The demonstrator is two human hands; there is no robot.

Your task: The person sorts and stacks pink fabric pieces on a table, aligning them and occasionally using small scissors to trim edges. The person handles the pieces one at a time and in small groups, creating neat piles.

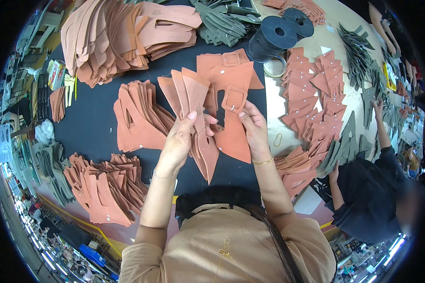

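Note:
My left hand (177, 144) is closed on a small fanned bundle of terracotta leather pieces (190, 89), thumb on top. Between the thumb and fingers of my right hand (256, 134) is a leather strap piece (233, 137) with a covered square buckle (234, 98) at its upper part. The two held lots nearly meet over the dark table mat (99, 113). Just beyond them lies another buckled leather piece (226, 66), partly covered. Left of my left hand a stack of slotted leather pieces (139, 113) rests on the mat.
A tall pile of pale leather pieces (99, 37) fills the far left, with dark green pieces (222, 26) beside it. Black spools (271, 37) and a tape roll (275, 67) stand at the far right. Near right, a co-worker (368, 193) reaches among buckled pieces (311, 94). Another stack (104, 188) sits near left.

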